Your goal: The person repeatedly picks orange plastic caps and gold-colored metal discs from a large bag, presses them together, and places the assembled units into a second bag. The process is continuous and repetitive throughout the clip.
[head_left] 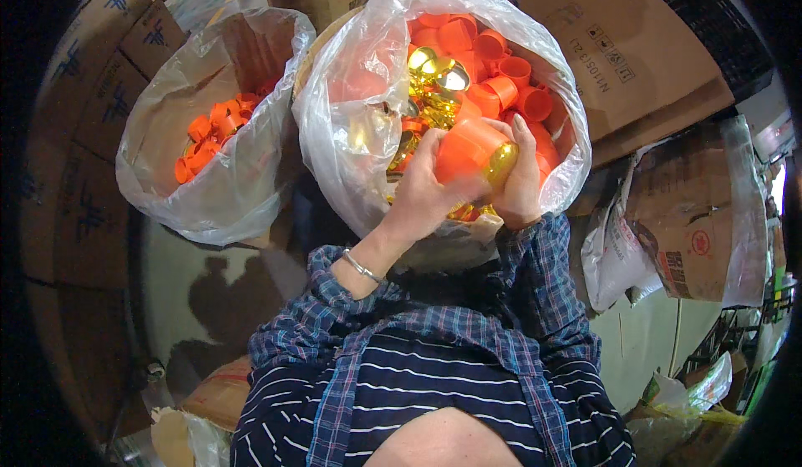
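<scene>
An orange plastic cup-shaped piece (466,148) is held on its side between my two hands, above a large bag-lined container (344,141). My left hand (424,190) closes around its left end, the thumb side smeared by motion. On the other end, a shiny gold part (501,163) shows, and my right hand (524,175) is curled around it. Whether the gold part is fixed to the orange piece I cannot tell. Beneath my hands, the container holds many loose orange cups (504,91) and a heap of shiny gold pieces (434,91).
Left of the large container stands a second bag-lined one (150,145) with several orange pieces (213,133) inside. Stacked cardboard boxes (92,124) line the left; another large carton (601,41) stands at the far right. A white sack (616,254) leans by a box (693,216).
</scene>
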